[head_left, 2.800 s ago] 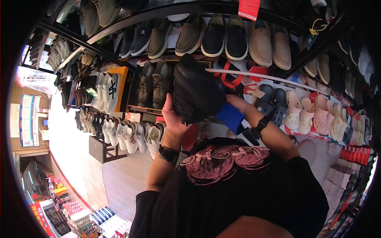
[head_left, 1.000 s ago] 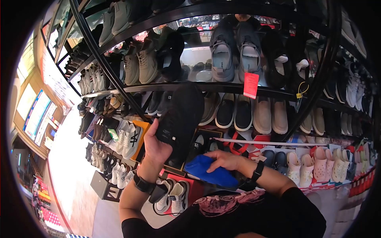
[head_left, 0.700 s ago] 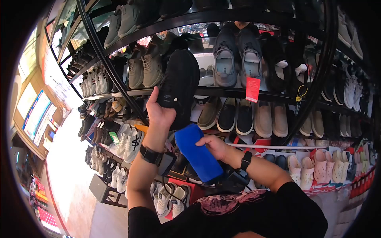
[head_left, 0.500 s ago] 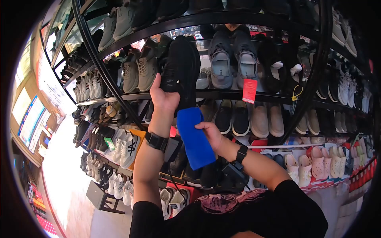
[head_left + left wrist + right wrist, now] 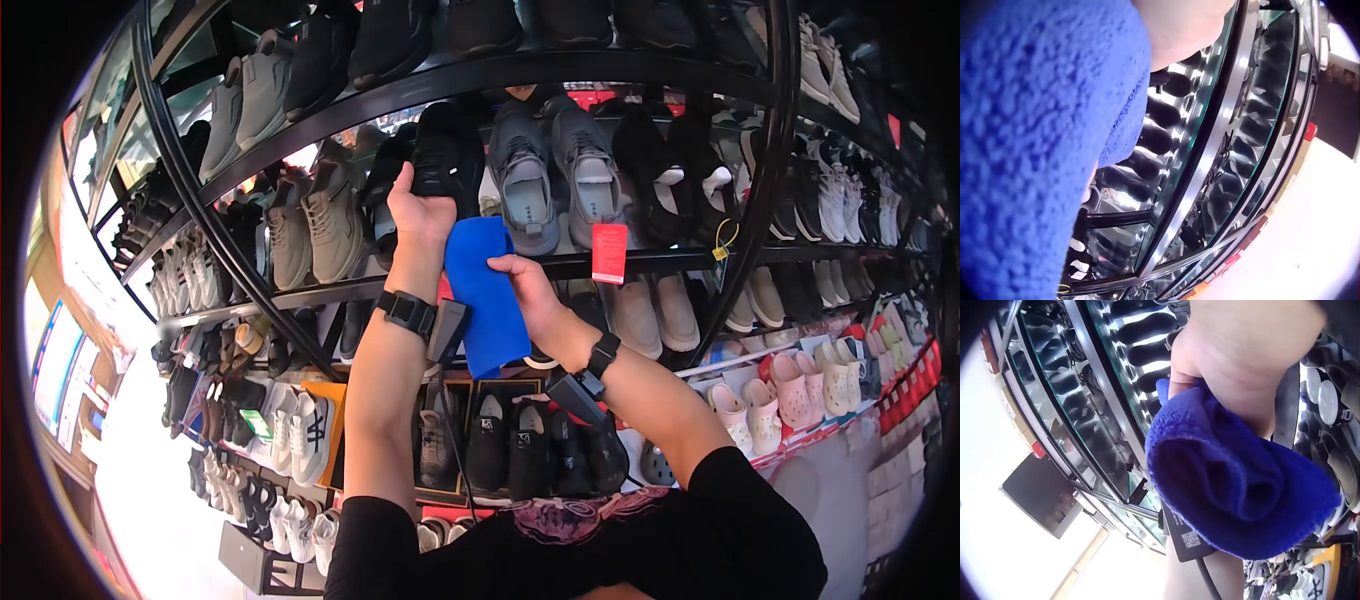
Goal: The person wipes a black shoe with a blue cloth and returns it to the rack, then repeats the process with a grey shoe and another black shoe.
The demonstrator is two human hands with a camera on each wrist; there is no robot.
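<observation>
In the head view my left hand (image 5: pixel 422 212) holds a black lace-up shoe (image 5: pixel 447 150) by its heel end, thumb up along its side, the other fingers hidden. The shoe overlaps the middle shelf, beside a grey pair of sneakers (image 5: pixel 552 175). A folded blue cloth (image 5: pixel 485 300) hangs from my right hand (image 5: pixel 540 300), whose thumb presses on its face. That cloth overlaps the lower part of the left hand. Close up, the blue cloth (image 5: pixel 1029 144) fills much of the left wrist view; in the right wrist view the cloth (image 5: pixel 1229 487) droops in loose folds below the gripping hand (image 5: pixel 1241 356).
A black-framed rack (image 5: pixel 460 85) carries rows of shoes on several levels. Its slanting posts (image 5: pixel 200 210) flank the arms. A red tag (image 5: pixel 609 253) hangs from the middle shelf edge. Pale clogs (image 5: pixel 765 410) stand low at right. Cables trail from both wrist cameras.
The blue cloth came off the black shoe into the right hand. The left hand raised the shoe from low down to the middle shelf, and the cloth rose beside it.
</observation>
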